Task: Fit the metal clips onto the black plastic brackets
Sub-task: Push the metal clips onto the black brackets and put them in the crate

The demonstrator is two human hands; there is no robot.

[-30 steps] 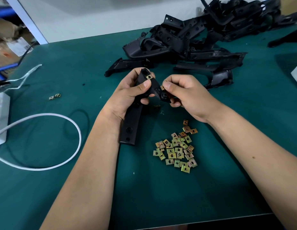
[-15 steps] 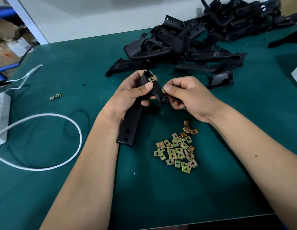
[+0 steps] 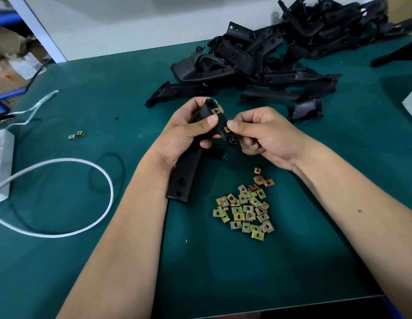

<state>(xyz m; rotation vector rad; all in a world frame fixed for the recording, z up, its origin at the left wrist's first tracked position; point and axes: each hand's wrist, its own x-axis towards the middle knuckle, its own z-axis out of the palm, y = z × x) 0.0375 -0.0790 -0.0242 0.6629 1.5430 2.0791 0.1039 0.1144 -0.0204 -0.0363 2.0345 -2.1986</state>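
The head view looks down on a green table (image 3: pixel 85 261) with both bare forearms reaching in from the near edge.

The left hand (image 3: pixel 184 132) wraps around a black plastic bracket (image 3: pixel 186 171) near its upper end, thumb laid across the front and fingers curled behind, so its grip is closed on the part. The bracket tilts, its upper end raised between the two hands and its long lower end with round holes slanting down towards the table beside the left wrist. One fitted clip (image 3: pixel 215 110) sits on the bracket's upper end, just above the left thumb.

The right hand (image 3: pixel 260 134) pinches a second metal clip (image 3: pixel 227 129) between thumb and forefinger; its grip is closed on that clip, which touches the bracket's edge just right of the left thumb. The other fingers of this hand curl underneath, against a rounded black part of the bracket.

A loose heap of metal clips (image 3: pixel 246 208) lies on the table near the right forearm, in front of the hands. Two stray clips (image 3: pixel 76 135) lie well apart to the left. A pile of black brackets (image 3: pixel 269 58) fills the far right of the table.

A white cable (image 3: pixel 94 166) loops across the left side, running to a white box (image 3: pixel 1 162) at the edge.
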